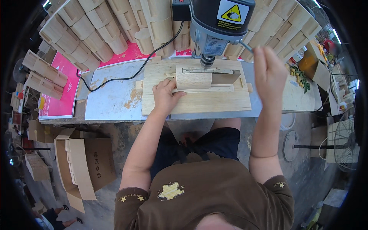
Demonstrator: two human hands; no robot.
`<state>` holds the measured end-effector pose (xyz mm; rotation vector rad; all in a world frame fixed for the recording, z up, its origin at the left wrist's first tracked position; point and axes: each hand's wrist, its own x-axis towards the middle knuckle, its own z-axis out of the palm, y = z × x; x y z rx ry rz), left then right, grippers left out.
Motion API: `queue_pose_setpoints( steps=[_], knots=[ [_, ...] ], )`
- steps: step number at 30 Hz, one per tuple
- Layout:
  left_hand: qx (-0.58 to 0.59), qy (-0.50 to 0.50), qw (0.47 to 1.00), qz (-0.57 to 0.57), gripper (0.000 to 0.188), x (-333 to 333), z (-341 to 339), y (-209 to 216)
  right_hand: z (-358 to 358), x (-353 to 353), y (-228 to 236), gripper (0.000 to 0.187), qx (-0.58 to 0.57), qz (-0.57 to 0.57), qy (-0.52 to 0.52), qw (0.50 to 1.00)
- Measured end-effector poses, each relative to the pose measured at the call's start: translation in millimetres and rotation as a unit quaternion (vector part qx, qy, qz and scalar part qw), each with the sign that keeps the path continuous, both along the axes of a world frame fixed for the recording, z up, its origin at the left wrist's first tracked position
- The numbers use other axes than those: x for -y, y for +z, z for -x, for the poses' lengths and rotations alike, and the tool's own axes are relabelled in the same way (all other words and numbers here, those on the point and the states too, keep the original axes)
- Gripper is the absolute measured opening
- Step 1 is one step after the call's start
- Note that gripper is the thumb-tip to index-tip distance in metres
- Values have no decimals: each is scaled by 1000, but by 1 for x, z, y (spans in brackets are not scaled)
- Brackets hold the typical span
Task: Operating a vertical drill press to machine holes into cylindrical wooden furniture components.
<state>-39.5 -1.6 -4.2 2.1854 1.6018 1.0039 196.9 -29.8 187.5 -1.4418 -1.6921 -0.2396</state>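
My right hand [269, 74] is raised on the right side, its fingers closed round the thin feed lever [245, 45] of a bench drill press [220, 28]. Under the drill chuck [207, 61] lies a pale wooden block [193, 79] with a rounded face and a long slot along its top. My left hand [167, 94] holds this block at its left end, the thumb stretched along the near edge. A flat grey-brown piece [226, 78] sticks out from the block's right end. Beneath them is a light wooden board [211, 103]. Whether the bit touches the wood is hidden.
Stacks of similar wooden pieces [82, 32] line the table's back; more [283, 27] stand right. A black cable [126, 78] loops across the left tabletop. An open cardboard box [86, 165] stands on the floor at left, a fan [343, 142] at right.
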Motion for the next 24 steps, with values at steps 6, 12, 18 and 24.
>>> queue_pose_setpoints(
  steps=[6, 12, 18, 24],
  knots=[
    [-6, 1, 1000, 1, 51, -1, -2, 2, 1, -4, -75, 16, -159, -81, 120, 977],
    [-2, -6, 1000, -21, 48, -1, -4, 2, -4, -28, -124, 15, -148, -148, 147, 967],
    [9, -12, 1000, -22, 46, -1, -3, -1, -10, -16, -62, 8, -98, -126, 135, 978],
    [0, 10, 998, -57, 38, 0, -34, 2, -5, -94, 48, 28, -70, -37, 31, 996]
  ],
)
